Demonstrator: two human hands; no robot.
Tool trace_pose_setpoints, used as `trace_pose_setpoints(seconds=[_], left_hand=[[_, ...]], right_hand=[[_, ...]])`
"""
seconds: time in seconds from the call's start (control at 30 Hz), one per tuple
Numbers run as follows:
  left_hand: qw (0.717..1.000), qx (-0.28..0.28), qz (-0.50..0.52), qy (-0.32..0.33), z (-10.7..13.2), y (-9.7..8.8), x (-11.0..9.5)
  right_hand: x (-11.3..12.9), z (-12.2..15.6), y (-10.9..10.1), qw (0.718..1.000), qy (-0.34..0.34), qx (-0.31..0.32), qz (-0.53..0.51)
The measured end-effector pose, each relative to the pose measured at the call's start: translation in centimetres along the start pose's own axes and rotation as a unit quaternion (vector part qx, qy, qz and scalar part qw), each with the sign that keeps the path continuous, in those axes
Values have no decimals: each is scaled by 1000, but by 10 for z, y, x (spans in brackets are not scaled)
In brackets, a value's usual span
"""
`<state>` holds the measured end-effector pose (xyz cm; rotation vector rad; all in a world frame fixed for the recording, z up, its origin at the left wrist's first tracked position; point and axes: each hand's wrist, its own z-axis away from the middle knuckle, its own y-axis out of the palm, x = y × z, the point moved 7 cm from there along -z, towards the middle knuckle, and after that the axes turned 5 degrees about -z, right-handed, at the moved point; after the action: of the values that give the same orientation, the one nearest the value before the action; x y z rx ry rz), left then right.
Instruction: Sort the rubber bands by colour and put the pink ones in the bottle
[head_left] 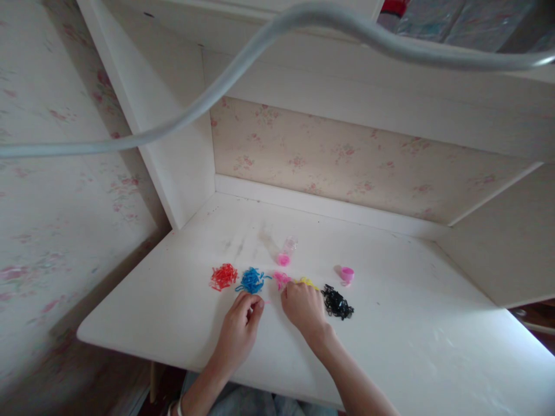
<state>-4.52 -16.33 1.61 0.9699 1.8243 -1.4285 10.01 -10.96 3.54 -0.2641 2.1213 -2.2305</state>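
Note:
Small rubber bands lie in colour piles across the white table. My left hand [241, 321] is closed just in front of the blue bands [252, 280], thumb against fingers. A faint pink band shows beside its fingertips; whether it is pinched or lying there I cannot tell. My right hand [304, 306] is curled down between the pink bands [281, 279] and the yellow bands [307, 282], partly covering both. Its fingertips are hidden beneath it. Black bands [338, 303] sit just right of that hand, and red bands [224, 277] form the leftmost pile.
Behind the piles a small clear bottle [291, 245] lies with a pink cap end [283, 259]. Another pink cap-like piece [347, 274] stands further right. The white table [411, 335] meets side panels and a papered back. A pale cable [243, 63] crosses the upper view.

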Motion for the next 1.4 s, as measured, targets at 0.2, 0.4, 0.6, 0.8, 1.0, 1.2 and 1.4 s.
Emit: trace_pose_setpoints(seconds=[0.2, 0.4, 0.6, 0.8, 1.0, 1.2, 1.4], left_hand=[[1000, 6, -19, -10, 0, -1, 1], [1000, 3, -24, -10, -1, 0, 3], [1000, 3, -15, -18, 1, 2, 6], [1000, 9, -13, -20, -1, 4, 8], [999, 14, -4, -30, -1, 5, 9], [1000, 3, -13, -28, 0, 4, 9], [999, 18, -10, -25, 1, 3, 6]], right_hand=[[-18, -3, -35, 994, 38, -61, -79], [-39, -21, -90, 935, 37, -206, -287], [-36, -47, -93, 936, 26, -209, -281], [-33, -58, -90, 953, 26, -193, -231], [-28, -61, -84, 966, 30, -175, -188], [-27, -55, -87, 958, 22, -189, -215], [-30, -26, -78, 946, 32, -201, -252]])
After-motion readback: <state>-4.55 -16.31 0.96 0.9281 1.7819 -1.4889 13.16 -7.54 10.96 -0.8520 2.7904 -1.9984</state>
